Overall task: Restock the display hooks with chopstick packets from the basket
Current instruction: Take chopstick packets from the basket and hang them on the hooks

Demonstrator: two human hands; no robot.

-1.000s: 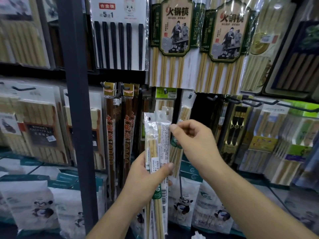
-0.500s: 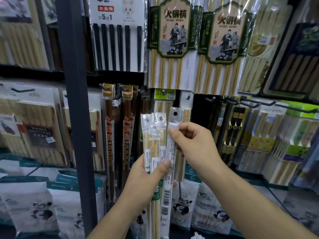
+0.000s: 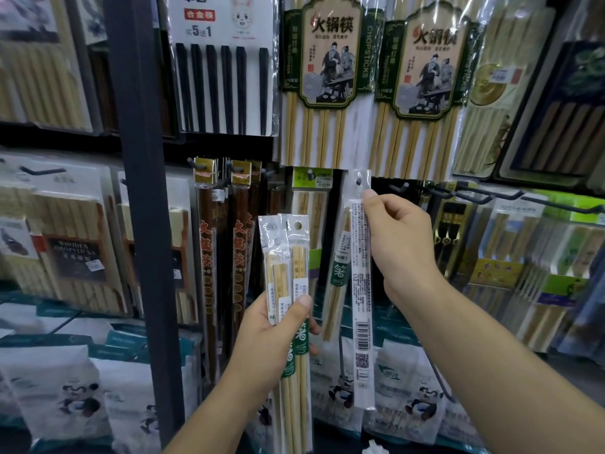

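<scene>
My left hand (image 3: 271,339) grips a small bunch of clear chopstick packets (image 3: 288,267) upright, thumb across their front, low in the middle of the view. My right hand (image 3: 399,244) pinches a single clear packet (image 3: 360,290) near its top, its back with barcode facing me. The hang hole at that packet's top sits at the tip of a black display hook (image 3: 358,182), just below the large packs. A packet with a green label (image 3: 312,198) hangs on the hook to the left. The basket is not in view.
A dark metal upright (image 3: 140,191) stands left of my hands. Brown chopstick packs (image 3: 206,257) hang beside it. Large green-labelled chopstick packs (image 3: 330,77) hang above. Black hooks (image 3: 484,194) with more packs jut out on the right. Panda-printed bags (image 3: 75,394) line the bottom shelf.
My right hand drew one packet out of the bunch, then lifted it up and right to the hook tip. My left hand stayed nearly still with the other packets.
</scene>
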